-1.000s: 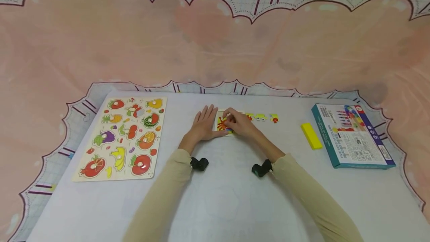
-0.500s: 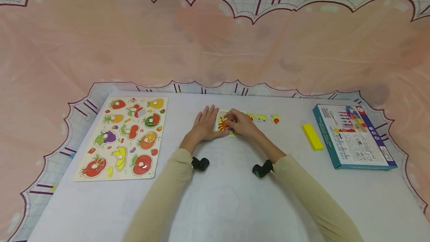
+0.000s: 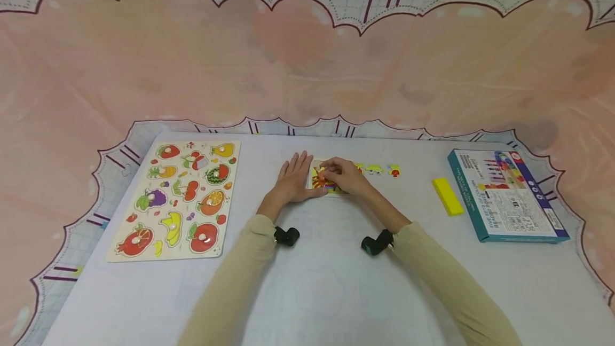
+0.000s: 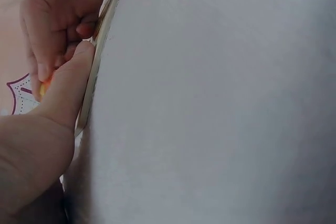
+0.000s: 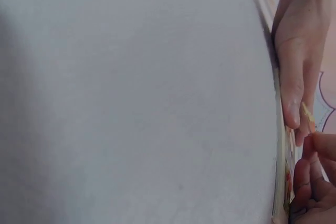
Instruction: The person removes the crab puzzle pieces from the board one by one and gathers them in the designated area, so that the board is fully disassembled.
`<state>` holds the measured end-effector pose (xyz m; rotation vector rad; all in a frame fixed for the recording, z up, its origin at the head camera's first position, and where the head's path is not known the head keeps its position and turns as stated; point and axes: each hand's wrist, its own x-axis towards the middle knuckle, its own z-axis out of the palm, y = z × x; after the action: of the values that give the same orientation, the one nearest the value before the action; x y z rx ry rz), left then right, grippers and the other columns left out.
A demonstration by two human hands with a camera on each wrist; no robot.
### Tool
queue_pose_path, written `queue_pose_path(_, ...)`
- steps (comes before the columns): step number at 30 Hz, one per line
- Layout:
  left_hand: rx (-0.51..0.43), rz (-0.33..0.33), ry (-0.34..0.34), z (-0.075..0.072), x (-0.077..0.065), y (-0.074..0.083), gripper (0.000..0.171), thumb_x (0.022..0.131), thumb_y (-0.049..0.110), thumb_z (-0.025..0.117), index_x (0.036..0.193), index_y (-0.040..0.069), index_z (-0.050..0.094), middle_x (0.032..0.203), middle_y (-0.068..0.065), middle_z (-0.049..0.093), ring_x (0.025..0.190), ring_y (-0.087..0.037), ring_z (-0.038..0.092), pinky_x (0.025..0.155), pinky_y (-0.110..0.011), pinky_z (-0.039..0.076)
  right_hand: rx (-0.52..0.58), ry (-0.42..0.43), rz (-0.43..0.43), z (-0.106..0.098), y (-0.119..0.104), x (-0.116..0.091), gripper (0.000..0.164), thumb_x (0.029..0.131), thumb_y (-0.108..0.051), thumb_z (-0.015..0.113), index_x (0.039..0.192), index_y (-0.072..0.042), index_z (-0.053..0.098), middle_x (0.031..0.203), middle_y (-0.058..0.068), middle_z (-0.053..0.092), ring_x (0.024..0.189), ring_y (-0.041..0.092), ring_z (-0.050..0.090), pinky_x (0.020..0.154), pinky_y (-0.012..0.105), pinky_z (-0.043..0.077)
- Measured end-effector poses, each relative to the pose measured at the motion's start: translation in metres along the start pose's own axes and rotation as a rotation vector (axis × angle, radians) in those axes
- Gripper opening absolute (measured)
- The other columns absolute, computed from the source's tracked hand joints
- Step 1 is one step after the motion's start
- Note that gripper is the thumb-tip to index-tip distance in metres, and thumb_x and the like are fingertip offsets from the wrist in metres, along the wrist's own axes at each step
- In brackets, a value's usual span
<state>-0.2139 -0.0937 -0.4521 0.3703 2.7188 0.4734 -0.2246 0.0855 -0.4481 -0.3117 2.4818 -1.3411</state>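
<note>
A small yellow-and-orange puzzle piece [image 5: 308, 117] is pinched between the thumb and finger of my right hand [image 3: 347, 175]. It is tilted up on edge above a small puzzle board [image 3: 315, 165], which has a red-and-yellow picture. My left hand [image 3: 292, 180] lies flat at the board's left side with fingers straight, its thumb along the near edge. From the left wrist view, the thumb touches the board's thin pale rim [image 4: 106, 30]. My right hand hides the right part of the board. A yellow-green piece [image 3: 375, 169] and a yellow-and-red piece [image 3: 394, 170] lie to the right.
At the left lies a large fruit peg puzzle board [image 3: 181, 228]. A yellow block [image 3: 447, 196] sits beside a teal-edged box [image 3: 509, 196] on the right. The white table [image 3: 317, 282] extends toward me, and a patterned cloth [image 3: 307, 68] hangs behind.
The right fingers shift very slightly over the board and the held piece tilts a little. The left hand stays in place. The whole view drifts slightly.
</note>
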Motion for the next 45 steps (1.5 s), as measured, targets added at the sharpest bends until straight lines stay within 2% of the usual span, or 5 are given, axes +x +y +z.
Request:
queue_pose_path(7, -0.01, -0.007, 0.011, 0.003, 0.0, 0.003, 0.106, 0.084, 0.067, 0.058, 0.157, 0.014, 0.002, 0.166, -0.006, -0.005, 0.153, -0.025, -0.008, 0.125, -0.046, -0.003, 0.184, 0.052, 0.071, -0.024, 0.001, -0.011, 0.034, 0.099, -0.025, 0.056, 0.129, -0.011, 0.06, 0.119, 0.01, 0.061, 0.104, 0.021, 0.056, 0.094, 0.028, 0.051)
queue_pose_path(18, 0.014, 0.002, 0.009, 0.01, 0.004, -0.004, 0.106, 0.085, 0.067, 0.056, 0.157, 0.014, -0.001, 0.166, -0.006, -0.008, 0.153, -0.026, -0.01, 0.124, -0.047, -0.004, 0.082, 0.016, 0.151, -0.067, 0.041, -0.034, 0.039, 0.101, -0.022, 0.052, 0.133, -0.001, 0.055, 0.127, 0.02, 0.06, 0.096, 0.013, 0.06, 0.078, 0.013, 0.051)
queue_pose_path(29, 0.006, 0.005, 0.013, 0.007, 0.0, -0.001, 0.107, 0.084, 0.067, 0.058, 0.157, 0.014, 0.0, 0.166, -0.006, -0.008, 0.153, -0.025, -0.01, 0.124, -0.046, -0.003, 0.009, -0.028, 0.143, -0.067, 0.05, -0.043, 0.035, 0.098, -0.021, 0.057, 0.127, -0.001, 0.059, 0.115, 0.017, 0.065, 0.091, 0.015, 0.058, 0.076, 0.014, 0.049)
queue_pose_path(39, 0.008, 0.0, 0.026, 0.011, 0.007, -0.003, 0.107, 0.084, 0.067, 0.058, 0.157, 0.014, 0.0, 0.166, -0.005, -0.007, 0.153, -0.026, -0.01, 0.124, -0.047, -0.004, -0.209, 0.089, -0.011, -0.058, 0.046, -0.045, 0.028, 0.093, -0.015, 0.063, 0.115, 0.001, 0.066, 0.102, 0.016, 0.068, 0.089, 0.022, 0.059, 0.076, 0.026, 0.049)
queue_pose_path(45, 0.004, -0.003, 0.024, 0.011, 0.009, -0.006, 0.11, 0.082, 0.07, 0.058, 0.157, 0.015, 0.0, 0.166, -0.004, -0.008, 0.153, -0.025, -0.01, 0.124, -0.047, -0.003, -0.29, 0.126, -0.002, -0.05, 0.038, -0.046, 0.026, 0.092, -0.016, 0.064, 0.112, 0.001, 0.067, 0.103, 0.016, 0.067, 0.09, 0.024, 0.058, 0.08, 0.032, 0.049)
